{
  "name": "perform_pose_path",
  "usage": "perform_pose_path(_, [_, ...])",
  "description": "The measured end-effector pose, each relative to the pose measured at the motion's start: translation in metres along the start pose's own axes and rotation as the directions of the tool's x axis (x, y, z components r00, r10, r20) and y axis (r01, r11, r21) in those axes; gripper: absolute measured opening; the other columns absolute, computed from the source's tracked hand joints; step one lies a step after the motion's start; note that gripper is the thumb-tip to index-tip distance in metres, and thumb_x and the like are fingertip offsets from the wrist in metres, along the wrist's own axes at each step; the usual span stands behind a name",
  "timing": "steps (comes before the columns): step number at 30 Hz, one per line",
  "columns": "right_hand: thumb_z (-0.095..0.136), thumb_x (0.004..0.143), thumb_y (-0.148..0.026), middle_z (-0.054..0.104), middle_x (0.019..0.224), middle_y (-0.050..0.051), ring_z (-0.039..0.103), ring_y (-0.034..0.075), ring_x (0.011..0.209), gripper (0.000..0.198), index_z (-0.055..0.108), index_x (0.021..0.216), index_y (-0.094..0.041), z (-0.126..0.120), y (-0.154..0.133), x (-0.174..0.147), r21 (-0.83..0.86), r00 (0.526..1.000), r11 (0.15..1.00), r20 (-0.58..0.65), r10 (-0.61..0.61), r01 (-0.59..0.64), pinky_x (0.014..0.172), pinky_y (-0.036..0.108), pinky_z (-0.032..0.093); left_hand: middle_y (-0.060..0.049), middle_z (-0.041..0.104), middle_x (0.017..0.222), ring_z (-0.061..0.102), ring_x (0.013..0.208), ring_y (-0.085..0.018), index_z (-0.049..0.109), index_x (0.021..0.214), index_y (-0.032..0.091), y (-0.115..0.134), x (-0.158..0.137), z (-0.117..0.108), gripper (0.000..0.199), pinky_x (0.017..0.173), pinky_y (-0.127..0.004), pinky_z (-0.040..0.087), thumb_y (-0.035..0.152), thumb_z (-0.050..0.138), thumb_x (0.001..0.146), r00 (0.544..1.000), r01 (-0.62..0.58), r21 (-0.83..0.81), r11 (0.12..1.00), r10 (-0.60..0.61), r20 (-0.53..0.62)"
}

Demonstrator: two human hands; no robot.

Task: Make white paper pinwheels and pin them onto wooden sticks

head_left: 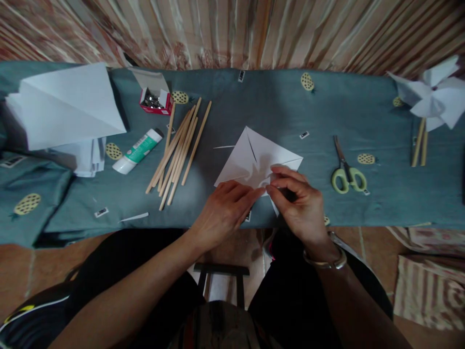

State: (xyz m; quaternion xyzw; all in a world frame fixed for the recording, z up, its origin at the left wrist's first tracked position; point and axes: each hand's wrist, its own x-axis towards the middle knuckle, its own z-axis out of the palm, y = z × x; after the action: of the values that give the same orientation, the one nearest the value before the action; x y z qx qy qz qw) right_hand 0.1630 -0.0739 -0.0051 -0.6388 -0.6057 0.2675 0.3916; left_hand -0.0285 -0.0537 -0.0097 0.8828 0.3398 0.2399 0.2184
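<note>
A white paper square (244, 157) with slits cut in from its corners lies on the cloth in front of me. My left hand (225, 203) rests along its near left edge, thumb and fingers closed on the paper near the middle. On the near right side, my right hand (296, 196) pinches a bent corner of the same paper between thumb and fingers. That corner curls up toward the centre, partly hidden by the fingers. A pointed paper flap hangs down between the hands, over the table's front edge.
Left of the paper lie several wooden sticks (181, 150), a glue tube (138, 150), an open red box (156, 103) of small metal pieces and stacked paper sheets (72, 106). Green-handled scissors (347, 172) are on the right. Farther right, paper pinwheels (434, 94) on sticks.
</note>
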Motion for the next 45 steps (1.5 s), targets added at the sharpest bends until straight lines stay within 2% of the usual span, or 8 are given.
perform_pose_path(7, [0.066, 0.084, -0.019, 0.071, 0.115, 0.005, 0.063, 0.026, 0.112, 0.009, 0.069, 0.079, -0.026, 0.0050, -0.0057, 0.0017, -0.146, 0.999, 0.988, -0.028, -0.045, 0.040, 0.101, 0.050, 0.047, -0.010, 0.071, 0.099, 0.060, 0.090, -0.022, 0.065, 0.113, 0.012, -0.0022, 0.0009, 0.0025, 0.022, 0.078, -0.037, 0.052, 0.017, 0.052, 0.096, 0.999, -0.015, 0.003, 1.000, 0.015, -0.030])
perform_pose_path(15, [0.065, 0.085, -0.020, 0.071, 0.115, 0.005, 0.062, 0.027, 0.112, 0.009, 0.067, 0.079, -0.026, 0.0047, -0.0086, 0.0028, -0.167, 0.999, 0.985, -0.027, -0.042, 0.036, 0.101, 0.050, 0.047, -0.008, 0.071, 0.097, 0.061, 0.089, -0.020, 0.066, 0.108, 0.012, -0.0026, 0.0021, 0.0040, 0.019, 0.079, -0.035, 0.053, 0.018, 0.053, 0.096, 0.998, 0.006, -0.014, 1.000, -0.007, -0.057])
perform_pose_path(29, [0.064, 0.086, -0.018, 0.073, 0.114, 0.009, 0.065, 0.025, 0.110, 0.008, 0.069, 0.080, -0.020, 0.0049, -0.0065, 0.0023, -0.263, 0.990, 0.956, -0.022, -0.138, 0.127, 0.097, 0.046, 0.050, -0.008, 0.070, 0.095, 0.061, 0.087, -0.020, 0.067, 0.106, 0.012, -0.0030, 0.0060, 0.0017, 0.018, 0.076, -0.035, 0.053, 0.017, 0.053, 0.095, 0.999, 0.030, -0.068, 0.997, -0.033, -0.037])
perform_pose_path(45, [0.055, 0.093, -0.020, 0.069, 0.123, 0.010, 0.062, 0.026, 0.114, 0.019, 0.071, 0.103, -0.021, 0.0060, -0.0045, -0.0026, -0.356, 0.974, 0.909, 0.020, -0.224, 0.216, 0.100, 0.047, 0.051, -0.009, 0.070, 0.097, 0.061, 0.087, -0.021, 0.067, 0.106, 0.012, -0.0038, 0.0077, 0.0007, 0.018, 0.078, -0.037, 0.054, 0.018, 0.055, 0.094, 0.999, 0.054, -0.072, 0.996, -0.054, 0.003])
